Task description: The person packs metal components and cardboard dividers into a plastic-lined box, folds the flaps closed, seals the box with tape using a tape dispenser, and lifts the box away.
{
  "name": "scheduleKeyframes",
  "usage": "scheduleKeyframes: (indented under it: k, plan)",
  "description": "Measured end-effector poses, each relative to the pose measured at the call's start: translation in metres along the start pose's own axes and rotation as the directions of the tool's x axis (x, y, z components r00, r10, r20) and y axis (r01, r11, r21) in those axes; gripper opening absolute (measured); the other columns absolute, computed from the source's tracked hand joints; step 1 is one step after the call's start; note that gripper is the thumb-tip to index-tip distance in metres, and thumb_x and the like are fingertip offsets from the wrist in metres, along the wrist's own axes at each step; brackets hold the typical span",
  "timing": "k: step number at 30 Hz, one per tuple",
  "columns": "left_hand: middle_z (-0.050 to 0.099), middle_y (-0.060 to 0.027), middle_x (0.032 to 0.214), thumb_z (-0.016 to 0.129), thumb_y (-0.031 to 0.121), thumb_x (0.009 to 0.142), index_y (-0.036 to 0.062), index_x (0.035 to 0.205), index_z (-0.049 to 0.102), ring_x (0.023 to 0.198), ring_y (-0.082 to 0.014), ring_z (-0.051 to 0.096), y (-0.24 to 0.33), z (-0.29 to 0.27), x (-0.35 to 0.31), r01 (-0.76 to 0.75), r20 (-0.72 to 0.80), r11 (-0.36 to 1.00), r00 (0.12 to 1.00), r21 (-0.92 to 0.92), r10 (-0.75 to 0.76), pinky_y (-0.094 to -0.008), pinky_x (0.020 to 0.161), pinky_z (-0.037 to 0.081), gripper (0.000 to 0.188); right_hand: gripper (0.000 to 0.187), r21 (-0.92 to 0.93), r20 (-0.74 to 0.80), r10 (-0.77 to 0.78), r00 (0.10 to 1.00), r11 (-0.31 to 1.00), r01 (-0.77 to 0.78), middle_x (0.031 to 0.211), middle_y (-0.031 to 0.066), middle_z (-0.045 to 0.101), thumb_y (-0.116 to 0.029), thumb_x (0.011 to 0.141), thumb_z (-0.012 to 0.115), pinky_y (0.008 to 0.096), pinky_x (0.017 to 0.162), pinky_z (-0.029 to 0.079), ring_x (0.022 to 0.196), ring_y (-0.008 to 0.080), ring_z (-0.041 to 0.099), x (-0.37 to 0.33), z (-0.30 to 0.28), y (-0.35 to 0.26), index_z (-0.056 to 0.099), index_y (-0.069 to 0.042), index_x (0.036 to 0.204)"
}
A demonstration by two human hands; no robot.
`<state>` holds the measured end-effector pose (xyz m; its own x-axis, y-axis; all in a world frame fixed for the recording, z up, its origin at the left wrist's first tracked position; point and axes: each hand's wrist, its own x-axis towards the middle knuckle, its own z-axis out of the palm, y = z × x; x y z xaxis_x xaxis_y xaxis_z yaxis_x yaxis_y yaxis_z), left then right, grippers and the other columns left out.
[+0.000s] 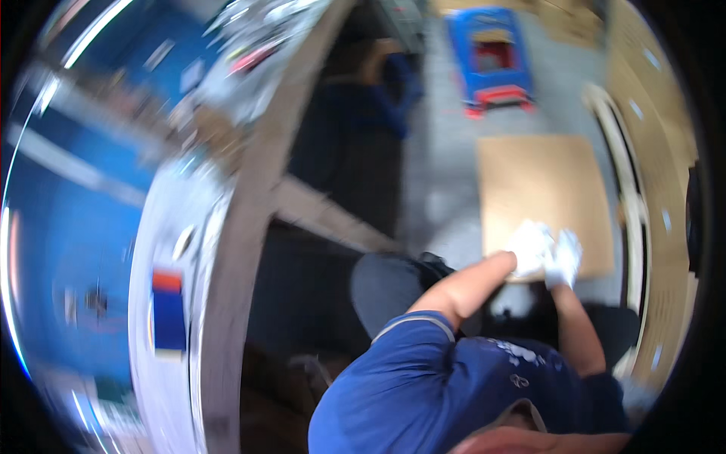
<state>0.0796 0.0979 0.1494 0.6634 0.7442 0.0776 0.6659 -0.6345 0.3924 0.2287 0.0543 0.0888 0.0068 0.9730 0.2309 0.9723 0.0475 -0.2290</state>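
A brown cardboard piece (541, 181), a sheet or the top of a box, lies in front of me on the grey floor. At its near edge are both my hands, in white gloves and close side by side. My left hand (532, 247) is over the cardboard, its fingers smeared by motion. Just right of it, my right hand (565, 259) reaches over the same near edge, and its fingers blur too. Whether either hand pinches the cardboard or only touches it, I cannot tell.
A blue and red plastic stool or cart (491, 60) stands beyond the cardboard. Tall cardboard (658, 174) lines the right side. At left runs a long workbench (219, 303) bearing a blue and orange box (169, 314) and a blurred pile of plastic-wrapped items (261, 45).
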Motion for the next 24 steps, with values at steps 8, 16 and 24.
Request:
scheduleKeyframes:
  k: [8, 16, 24]
  plan:
    - [0.027, -0.0217, 0.143, 0.053, 0.031, 0.080, 0.0023, 0.135, 0.037, 0.138, -0.0325, 0.018, 0.027, -0.097, -0.068, 0.083, -0.104, 0.955, 0.988, -0.284, -0.117, -0.0519, 0.111, 0.008, 0.064, 0.056, -0.332, 0.404, 0.102, 0.909, 0.942, 0.041, 0.146, 0.0160, 0.025, -0.031, 0.092, 0.041, 0.0466, 0.111, 0.015, 0.137, 0.0298, 0.020, -0.004, -0.035, -0.042, 0.027, -0.012, 0.142]
    - [0.052, -0.0226, 0.112, 0.063, 0.013, 0.068, -0.0013, 0.107, 0.053, 0.108, -0.0461, 0.046, 0.102, -0.357, -0.310, 0.854, -0.907, 0.321, 0.342, 0.409, 0.246, -0.0596, 0.094, 0.030, 0.043, 0.051, -0.392, 0.330, 0.161, 0.930, 0.920, -0.020, 0.148, 0.0125, 0.024, -0.031, 0.095, 0.036, 0.0470, 0.109, 0.020, 0.137, 0.0271, 0.020, -0.012, -0.027, -0.025, 0.024, -0.022, 0.144]
    - [0.054, -0.0187, 0.119, 0.061, 0.032, 0.080, 0.0001, 0.122, 0.050, 0.114, -0.0323, 0.048, 0.156, -0.375, -0.422, 0.898, -0.948, -0.390, 0.083, 0.205, -0.307, -0.0487, 0.102, 0.028, 0.054, 0.052, -0.371, 0.310, 0.151, 0.939, 0.928, -0.027, 0.146, 0.0125, 0.027, -0.032, 0.094, 0.040, 0.0471, 0.108, 0.023, 0.135, 0.0278, 0.025, -0.013, -0.030, -0.032, 0.027, -0.021, 0.143]
